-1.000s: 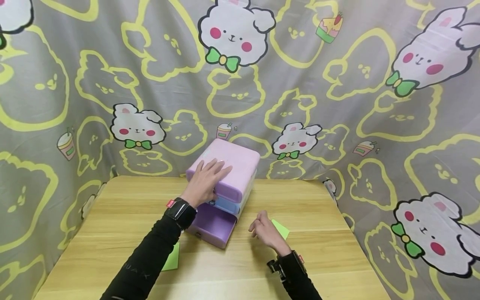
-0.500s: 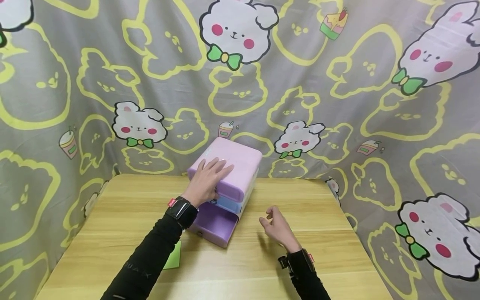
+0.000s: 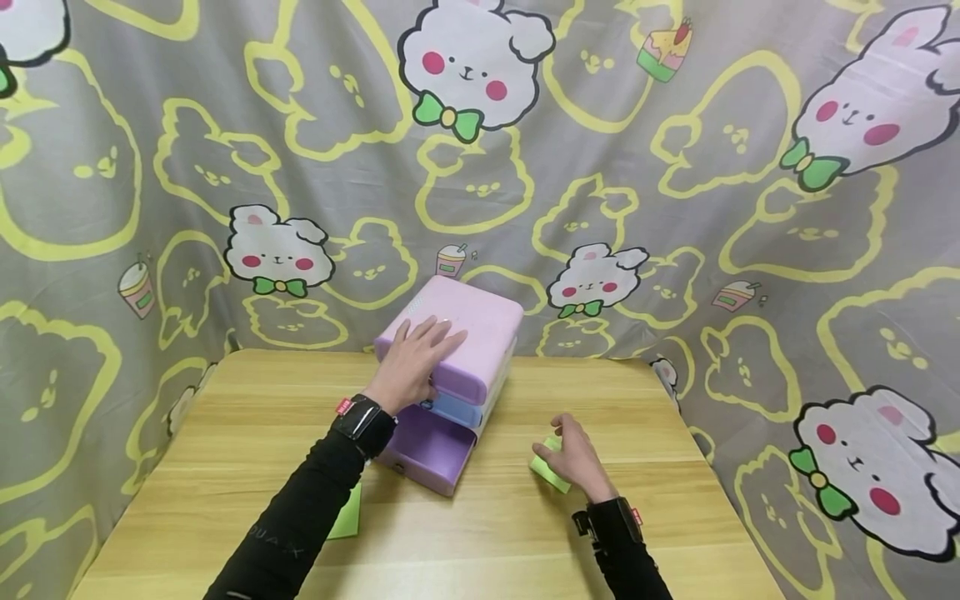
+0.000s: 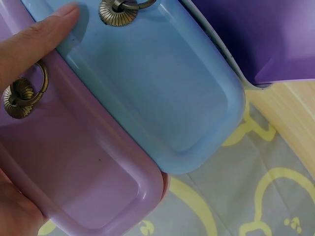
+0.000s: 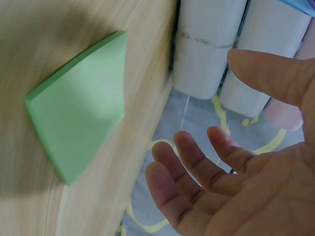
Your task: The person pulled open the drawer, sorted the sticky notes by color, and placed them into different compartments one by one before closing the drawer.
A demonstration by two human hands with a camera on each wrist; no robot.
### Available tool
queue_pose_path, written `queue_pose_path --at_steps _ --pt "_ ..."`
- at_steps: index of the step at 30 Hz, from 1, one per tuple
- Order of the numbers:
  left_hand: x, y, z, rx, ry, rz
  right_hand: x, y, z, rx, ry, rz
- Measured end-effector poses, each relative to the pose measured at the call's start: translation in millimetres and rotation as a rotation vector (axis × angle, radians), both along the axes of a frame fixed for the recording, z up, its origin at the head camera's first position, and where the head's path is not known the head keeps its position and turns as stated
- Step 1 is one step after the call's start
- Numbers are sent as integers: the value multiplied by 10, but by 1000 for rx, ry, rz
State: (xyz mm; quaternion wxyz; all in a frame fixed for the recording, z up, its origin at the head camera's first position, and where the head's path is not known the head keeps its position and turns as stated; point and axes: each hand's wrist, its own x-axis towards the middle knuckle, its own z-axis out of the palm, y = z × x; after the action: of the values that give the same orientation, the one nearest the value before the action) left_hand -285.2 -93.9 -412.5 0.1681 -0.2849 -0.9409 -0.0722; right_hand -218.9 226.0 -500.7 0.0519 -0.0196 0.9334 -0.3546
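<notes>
Right hand (image 3: 573, 454): fingers loosely bent, thumb well apart, nothing held. Risk here: green pad (image 3: 551, 477) is low and lies flat, so if the fingertips come down on its face, not at its edges, they could skid or just push it along the table (image 3: 637, 425). Thumb arriving ahead of the fingers could knock it round too. Pad position: below thumb and fingers, partly covered by the hand in head view; right wrist view shows a clear gap, pad not touched.

Farther from those fingers, to their left: purple bottom drawer (image 3: 422, 473), pulled out. A sideways swing of the hand could bump its wall.

Beyond it, left hand (image 3: 408, 367): fingers spread on pink top of the cabinet (image 3: 480, 312), thumb down over the front, its tip at blue drawer (image 4: 147, 73). Too much weight at that front edge, with bottom drawer out, might tilt or turn the cabinet. Upper purple drawer (image 4: 83, 162) sits under that thumb, a ring pull (image 4: 22, 96) close by; thumb could snag it. Second green pad (image 3: 347, 515): nearer the body than left fingers, part hidden by the sleeve (image 3: 288, 508).

Farthest: patterned cloth (image 3: 360, 183) behind everything.
</notes>
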Motion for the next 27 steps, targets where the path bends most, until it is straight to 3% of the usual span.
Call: queue_pose_path --at_steps 16,27 --pt "1 3 -16 0 4 -5 -30 194 -89 135 -81 1" --pt "-16 3 -16 -5 19 -4 -75 234 -167 139 -140 15"
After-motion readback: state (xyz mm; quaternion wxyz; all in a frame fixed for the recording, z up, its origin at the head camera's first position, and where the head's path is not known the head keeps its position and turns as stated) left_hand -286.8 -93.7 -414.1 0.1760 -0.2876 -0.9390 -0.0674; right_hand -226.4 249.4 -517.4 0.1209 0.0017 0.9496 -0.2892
